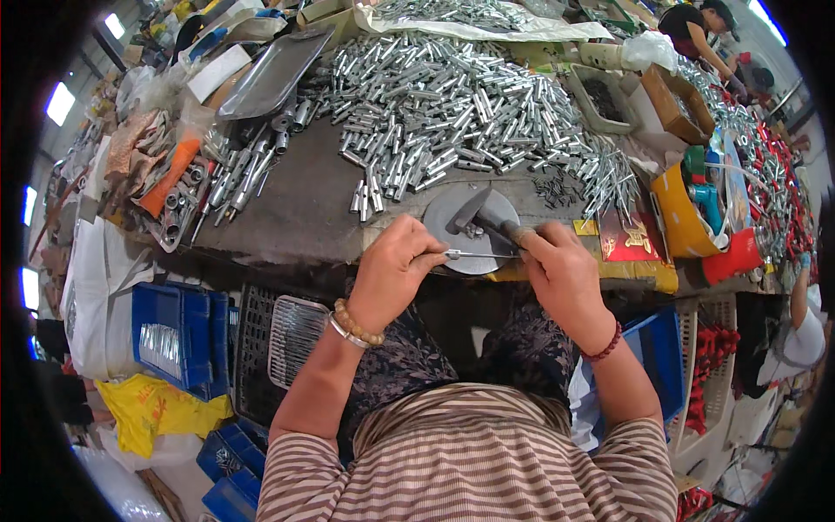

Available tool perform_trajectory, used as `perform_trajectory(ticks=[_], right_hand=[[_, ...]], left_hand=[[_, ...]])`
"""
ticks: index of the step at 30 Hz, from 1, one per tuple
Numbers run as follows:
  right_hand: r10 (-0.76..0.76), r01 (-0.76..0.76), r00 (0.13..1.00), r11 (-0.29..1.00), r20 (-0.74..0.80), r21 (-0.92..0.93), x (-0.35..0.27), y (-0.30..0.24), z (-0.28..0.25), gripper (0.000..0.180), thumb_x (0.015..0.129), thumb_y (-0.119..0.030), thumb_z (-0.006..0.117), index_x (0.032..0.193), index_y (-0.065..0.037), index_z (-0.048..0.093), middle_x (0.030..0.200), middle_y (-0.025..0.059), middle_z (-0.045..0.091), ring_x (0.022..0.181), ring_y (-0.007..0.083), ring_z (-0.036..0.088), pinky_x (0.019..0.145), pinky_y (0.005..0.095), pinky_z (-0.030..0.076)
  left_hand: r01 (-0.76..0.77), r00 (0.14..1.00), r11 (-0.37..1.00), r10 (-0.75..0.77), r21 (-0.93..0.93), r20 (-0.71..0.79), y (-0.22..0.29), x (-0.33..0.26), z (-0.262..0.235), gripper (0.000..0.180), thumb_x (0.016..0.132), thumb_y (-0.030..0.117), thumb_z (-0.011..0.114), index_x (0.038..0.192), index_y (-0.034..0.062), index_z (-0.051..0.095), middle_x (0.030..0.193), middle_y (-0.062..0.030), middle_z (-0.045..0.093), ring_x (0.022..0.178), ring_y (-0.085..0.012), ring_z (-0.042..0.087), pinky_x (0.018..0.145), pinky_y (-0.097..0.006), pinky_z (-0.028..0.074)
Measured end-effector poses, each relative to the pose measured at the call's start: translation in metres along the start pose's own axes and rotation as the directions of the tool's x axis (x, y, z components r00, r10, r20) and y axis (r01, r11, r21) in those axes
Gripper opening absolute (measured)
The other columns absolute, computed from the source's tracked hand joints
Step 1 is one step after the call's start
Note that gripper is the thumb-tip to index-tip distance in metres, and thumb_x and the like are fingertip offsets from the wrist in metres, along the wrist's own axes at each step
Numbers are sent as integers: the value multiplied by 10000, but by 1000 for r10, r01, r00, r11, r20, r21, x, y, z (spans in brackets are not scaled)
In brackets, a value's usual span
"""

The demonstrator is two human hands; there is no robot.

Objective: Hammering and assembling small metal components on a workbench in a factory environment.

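My left hand (393, 265) is closed, pinching a small silver metal sleeve at the left end of a thin metal rod (483, 255). The rod runs level across to the fingertips of my right hand (565, 270). Those fingers are closed round the handle of a hammer (470, 210), whose dark head is over a round grey metal block (441, 213). Whether my right fingers also grip the rod end, I cannot tell. Some small bits lie on the block beside the hammer head.
A large heap of silver metal tubes (452, 104) covers the bench beyond the block, with thin rods (609, 178) to its right. Small dark pins (557, 190) lie nearer. A metal tray (274, 74) and sockets are at left; a yellow container (683, 213) stands right. Blue crates (174, 335) sit below.
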State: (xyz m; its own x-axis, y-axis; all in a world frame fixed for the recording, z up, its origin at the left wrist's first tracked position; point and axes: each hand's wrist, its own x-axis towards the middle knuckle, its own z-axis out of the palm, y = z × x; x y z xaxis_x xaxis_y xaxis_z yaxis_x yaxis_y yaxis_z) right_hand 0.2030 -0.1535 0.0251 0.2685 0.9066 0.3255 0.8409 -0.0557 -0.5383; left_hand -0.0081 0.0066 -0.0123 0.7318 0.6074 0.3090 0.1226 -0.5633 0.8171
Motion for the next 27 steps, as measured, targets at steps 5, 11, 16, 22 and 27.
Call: perform_trajectory(ticks=[5,11,16,22,27], right_hand=[[-191,185,982,930,11,-318,-8,-21,13,206,846,-90,747,1019,-96,635,940,129,644,822,328,670,691,443,524],[84,-85,986,996,146,0,-31,-31,23,216,848,-109,760,996,-51,613,820,137,668,771,357,674,655,443,522],[232,-360,901,872,366,332,-35,-38,28,215,886,-107,748,1041,-13,633,729,140,649,632,289,652,606,383,506],[325,-614,785,531,528,584,-43,-41,43,212,917,-95,736,1075,9,640,713,50,591,641,95,548,590,300,454],[293,-597,789,576,540,559,-49,-51,57,197,931,-69,720,1097,2,641,738,29,612,672,85,534,614,278,458]], left_hand=[[-4,999,999,6,35,-52,0,-4,4,144,861,6,788,1002,27,764,946,-55,581,859,-192,602,769,-305,493],[-120,937,947,207,298,-283,16,-12,14,396,865,8,792,1251,69,731,997,-63,644,870,-172,629,756,-296,505],[114,916,983,-160,-143,-368,12,-45,43,447,979,30,686,1419,40,608,951,-59,733,760,-96,642,698,-257,539],[361,827,684,-549,-634,-122,27,-45,41,594,1033,80,618,1570,30,370,1012,-103,753,839,-98,688,706,-232,553],[328,797,488,-602,-809,-41,27,-59,34,628,992,82,681,1539,21,378,1034,-96,736,896,-108,677,721,-240,534]])
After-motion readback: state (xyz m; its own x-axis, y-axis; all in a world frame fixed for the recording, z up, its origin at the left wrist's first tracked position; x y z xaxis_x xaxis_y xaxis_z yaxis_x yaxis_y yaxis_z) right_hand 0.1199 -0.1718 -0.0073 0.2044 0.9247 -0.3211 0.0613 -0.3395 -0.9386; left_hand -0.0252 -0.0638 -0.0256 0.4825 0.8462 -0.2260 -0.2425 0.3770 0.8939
